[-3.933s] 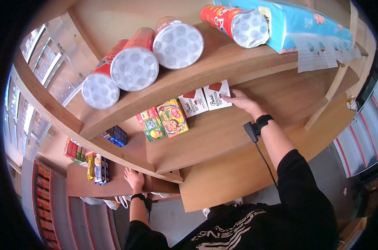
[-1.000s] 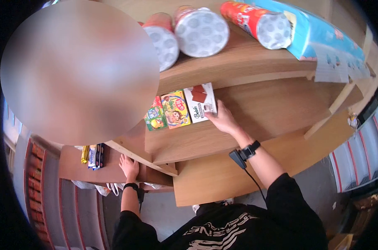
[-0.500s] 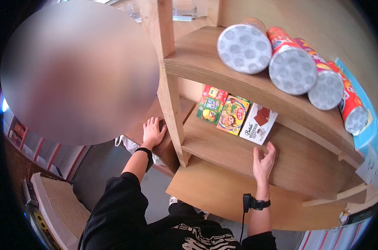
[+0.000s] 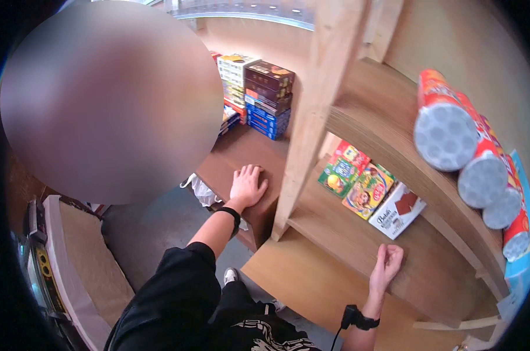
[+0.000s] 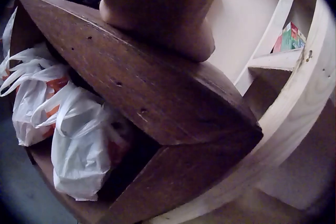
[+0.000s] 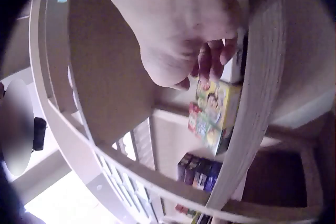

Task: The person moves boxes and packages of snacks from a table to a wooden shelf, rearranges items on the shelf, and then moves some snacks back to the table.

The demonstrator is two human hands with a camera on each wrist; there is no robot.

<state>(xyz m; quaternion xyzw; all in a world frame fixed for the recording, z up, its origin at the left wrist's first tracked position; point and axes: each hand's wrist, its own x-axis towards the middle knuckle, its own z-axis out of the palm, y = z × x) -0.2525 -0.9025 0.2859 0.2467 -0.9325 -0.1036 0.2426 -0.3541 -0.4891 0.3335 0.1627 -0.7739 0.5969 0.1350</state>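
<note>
My right hand (image 4: 387,263) hovers over the lower wooden shelf with its fingers loosely curled and nothing in it. Just beyond its fingertips lies a white box (image 4: 396,212) with a brown biscuit picture and "Bebin"-like lettering. Beside that box, to the left, are a yellow cartoon box (image 4: 367,190) and a red-green box (image 4: 342,169), lined up in a row. My left hand (image 4: 248,187) rests on the dark brown cabinet top (image 4: 235,153), fingers spread. The left wrist view shows only the heel of this hand at the cabinet's edge; the fingers are hidden.
Red tubes with white dotted ends (image 4: 446,137) lie on the upper shelf. A wooden post (image 4: 314,105) divides shelf and cabinet. Stacked boxes (image 4: 269,96) stand at the cabinet's back. White plastic bags (image 5: 79,145) sit beneath its top. A blurred disc covers the upper left.
My right hand has let go of the white box and drawn back toward me, fingers curling in. Two white boxes showed side by side earlier; one shows now. The head view has turned left.
</note>
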